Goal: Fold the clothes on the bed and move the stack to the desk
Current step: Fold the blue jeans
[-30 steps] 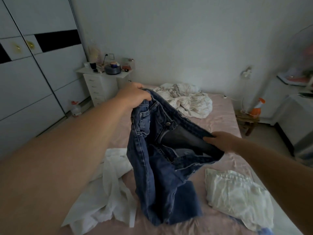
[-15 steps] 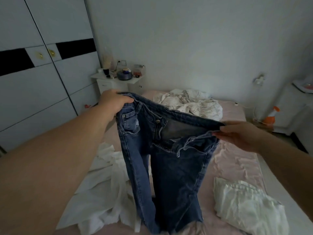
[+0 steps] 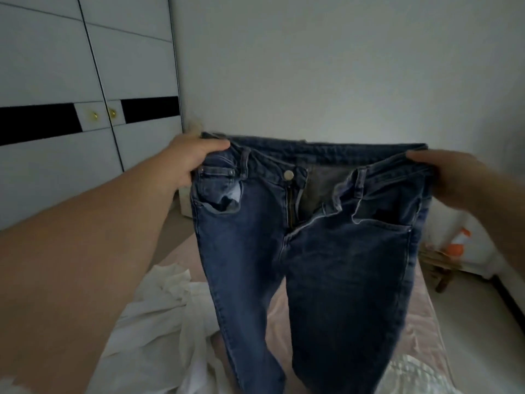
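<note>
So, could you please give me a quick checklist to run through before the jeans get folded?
1. Left hand grips the waistband: ok.
2. Right hand grips the other waistband end: ok.
3. Jeans spread flat, legs hanging side by side: ok.
4. Fly closed: not ok; button undone, zip open.
5. Left pocket lining tucked in: not ok; it pokes out.
6. Bare bed space for laying them down: cannot tell; jeans hide most of it, white shirt lies left.

White wardrobe (image 3: 71,81) with black band and brass knobs (image 3: 111,112) stood far left; wooden stool (image 3: 437,265) and orange object (image 3: 457,245) sat right
</note>
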